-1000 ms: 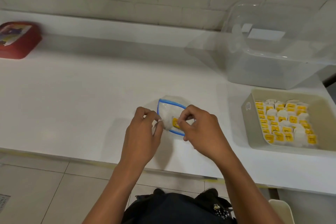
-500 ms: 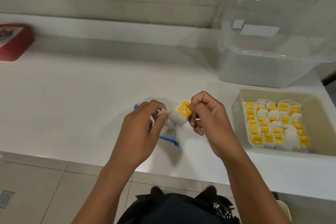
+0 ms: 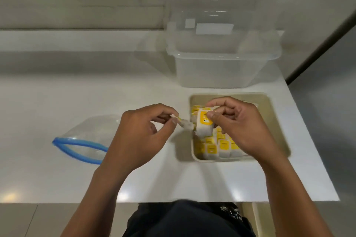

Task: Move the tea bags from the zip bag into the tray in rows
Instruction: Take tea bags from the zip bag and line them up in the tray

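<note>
My right hand (image 3: 238, 127) pinches a white tea bag with a yellow tag (image 3: 203, 124) and holds it over the left edge of the beige tray (image 3: 277, 121). My left hand (image 3: 142, 136) pinches a small white piece (image 3: 185, 124) that hangs off that tea bag's left side. Rows of tea bags with yellow tags (image 3: 217, 146) fill the tray's left part; my right hand hides much of the tray. The clear zip bag with a blue seal (image 3: 84, 140) lies open on the white counter to the left, and it looks empty.
A large clear plastic box (image 3: 221, 69) with its lid leaning up stands behind the tray. The white counter (image 3: 57, 179) ends at a front edge near my body and at a right edge beside a grey panel. Tiled floor lies below.
Both hands moved right from the zip bag to the tray, carrying the tea bag. The zip bag was let go and lies on the counter. My view turned right.
</note>
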### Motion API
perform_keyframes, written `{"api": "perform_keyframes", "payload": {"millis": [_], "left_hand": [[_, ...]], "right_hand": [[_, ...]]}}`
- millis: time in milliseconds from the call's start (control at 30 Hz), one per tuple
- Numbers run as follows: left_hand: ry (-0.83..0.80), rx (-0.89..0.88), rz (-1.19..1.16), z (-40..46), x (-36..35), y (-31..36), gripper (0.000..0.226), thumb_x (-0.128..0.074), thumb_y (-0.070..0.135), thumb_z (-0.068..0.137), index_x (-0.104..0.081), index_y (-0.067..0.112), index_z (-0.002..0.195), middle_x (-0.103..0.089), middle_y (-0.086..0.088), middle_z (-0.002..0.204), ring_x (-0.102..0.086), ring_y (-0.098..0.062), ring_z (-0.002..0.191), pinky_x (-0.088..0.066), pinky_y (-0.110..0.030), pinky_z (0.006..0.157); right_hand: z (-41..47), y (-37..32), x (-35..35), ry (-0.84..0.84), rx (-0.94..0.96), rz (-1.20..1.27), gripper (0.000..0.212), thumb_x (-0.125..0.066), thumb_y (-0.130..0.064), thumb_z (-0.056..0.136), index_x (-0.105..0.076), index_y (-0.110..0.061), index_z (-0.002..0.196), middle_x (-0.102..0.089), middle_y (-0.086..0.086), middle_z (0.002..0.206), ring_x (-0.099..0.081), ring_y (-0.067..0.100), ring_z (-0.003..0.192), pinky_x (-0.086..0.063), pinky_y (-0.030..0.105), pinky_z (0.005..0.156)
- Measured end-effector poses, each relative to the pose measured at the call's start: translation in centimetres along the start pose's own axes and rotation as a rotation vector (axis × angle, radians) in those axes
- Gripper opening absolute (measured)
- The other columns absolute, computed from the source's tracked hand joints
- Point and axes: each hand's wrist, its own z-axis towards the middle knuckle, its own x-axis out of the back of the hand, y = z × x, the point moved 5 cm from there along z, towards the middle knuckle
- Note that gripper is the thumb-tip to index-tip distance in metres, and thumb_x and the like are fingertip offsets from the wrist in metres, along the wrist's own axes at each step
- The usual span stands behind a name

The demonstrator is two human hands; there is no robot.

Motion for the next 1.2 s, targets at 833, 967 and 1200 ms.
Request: {"api": "perform_keyframes", "payload": {"millis": [833,967,1200], "left_hand": [[-0.884,0.015,0.212,4.7,-20.6,0.2,0.020,-0.068,0.019,0.090,-0.065,0.025,0.108,-0.070,0.008,0.092,-0.063,-0.008,0.086,-0.054,-0.033,0.080],[-0.853,0.015,0.270,4.9,-20.8,0.0,0.015,-0.063,0.016,0.091,-0.064,0.022,0.105,-0.068,0.006,0.091,-0.061,-0.012,0.086,-0.052,-0.032,0.076],[-0.787,0.001,0.337,5.3,-21.1,-0.1,0.016,-0.061,0.018,0.092,-0.064,0.023,0.107,-0.065,0.007,0.095,-0.058,-0.012,0.088,-0.045,-0.027,0.067]], "right_hand": [[1.5,11.0,6.0,-0.631,-0.340,-0.922,0.018,-0.057,-0.020,0.092,-0.055,-0.034,0.081,-0.059,-0.015,0.084,-0.059,0.011,0.089,-0.047,0.027,0.074],[1.5,11.4,6.1,-0.581,-0.324,-0.829,0.018,-0.059,-0.015,0.091,-0.060,-0.032,0.085,-0.060,-0.014,0.080,-0.058,0.009,0.082,-0.040,0.018,0.062],[1.7,11.5,6.2,-0.473,-0.291,-0.786,0.017,-0.063,-0.013,0.089,-0.064,-0.029,0.082,-0.057,-0.015,0.070,-0.053,0.001,0.070,-0.033,0.009,0.054]]}}
